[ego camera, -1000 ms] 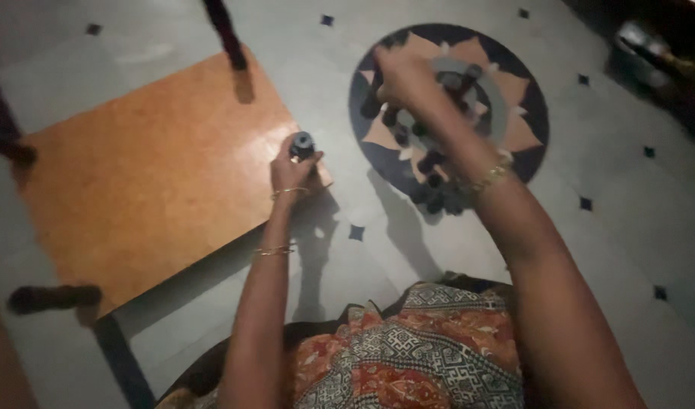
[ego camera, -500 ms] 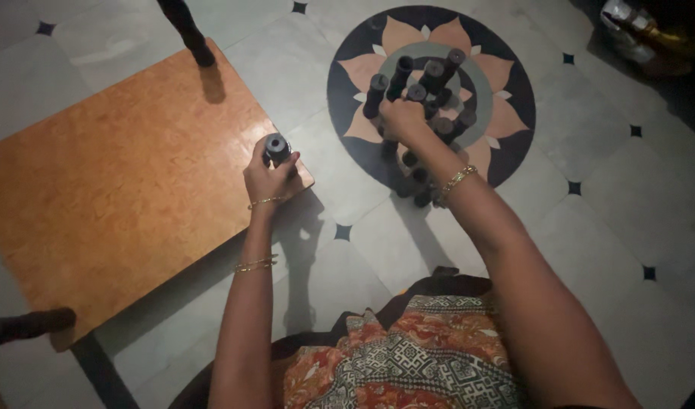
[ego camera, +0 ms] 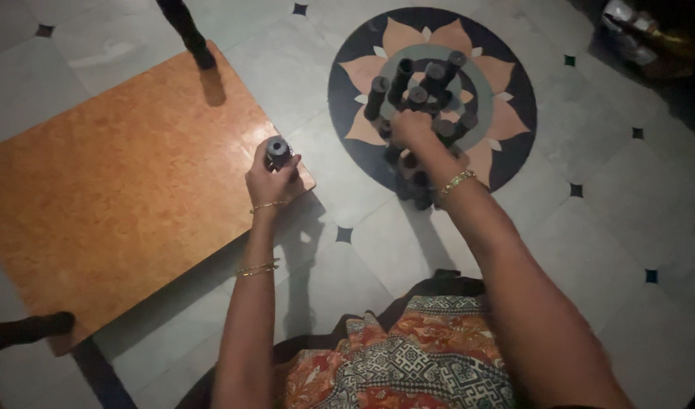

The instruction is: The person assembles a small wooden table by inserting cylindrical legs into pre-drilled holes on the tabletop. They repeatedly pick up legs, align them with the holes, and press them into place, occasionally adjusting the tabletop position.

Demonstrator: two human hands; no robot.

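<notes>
While the left hand (ego camera: 268, 182) grips a dark metal cylinder (ego camera: 277, 151) at the wooden board (ego camera: 120, 189) corner, keep it upright. Right of the board, the right hand (ego camera: 412, 129) closes on one piece in the cylinder cluster (ego camera: 419, 91); lifting straight should spare neighbours.

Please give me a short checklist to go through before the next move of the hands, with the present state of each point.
1. Left hand grips the dark cylinder: ok, fingers wrap it at the corner of the wooden table.
2. Cylinder upright on the table: ok, its open top faces the camera.
3. Right hand has reached the group of dark cylinders on the floor medallion: ok.
4. Right hand holds one piece: cannot tell, the fingers are closed among them.
5. Floor cylinders standing: mostly ok; those under the wrist are too dark to judge.
6. Table surface beside the left hand free: ok.
</notes>
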